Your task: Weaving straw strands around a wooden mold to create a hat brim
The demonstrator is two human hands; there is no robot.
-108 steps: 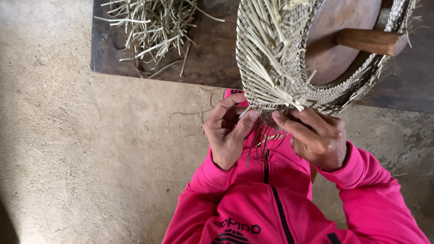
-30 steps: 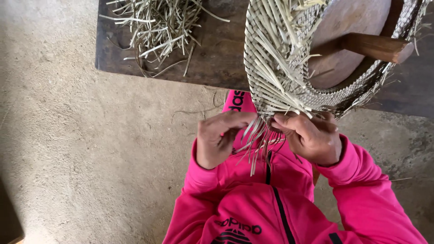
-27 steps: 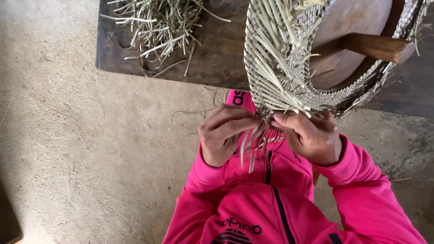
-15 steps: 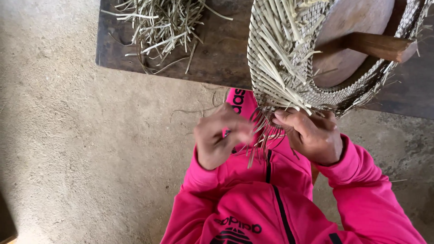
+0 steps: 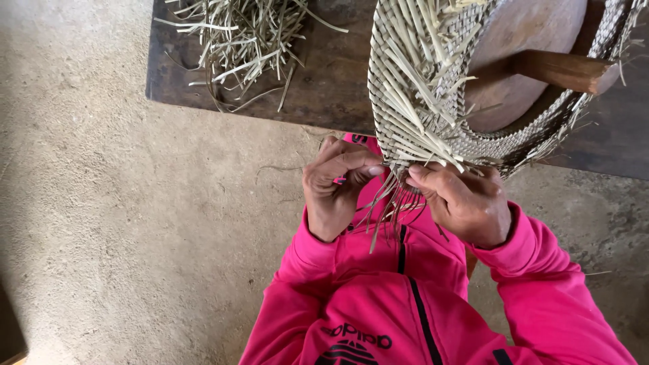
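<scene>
Your left hand (image 5: 336, 186) pinches a pale straw strand between thumb and forefinger, right at the lower rim of the half-woven straw basket (image 5: 433, 88). Your right hand (image 5: 466, 203) closes its fingers on the loose strand ends (image 5: 395, 203) just beside that pinch, pressed against the same rim. Those ends hang down between your two hands, in front of your pink jacket (image 5: 405, 297), which carries a dark printed mark on the chest. The basket sits just above both grips, wrapped round a rounded wooden form (image 5: 527, 47) with a wooden handle (image 5: 561, 71) sticking out to the right. Up and to the left of your left hand, a heap of loose straw (image 5: 243, 40) lies on the dark wooden board (image 5: 324, 88). Beneath everything is a dusty earthen floor (image 5: 122, 223).
</scene>
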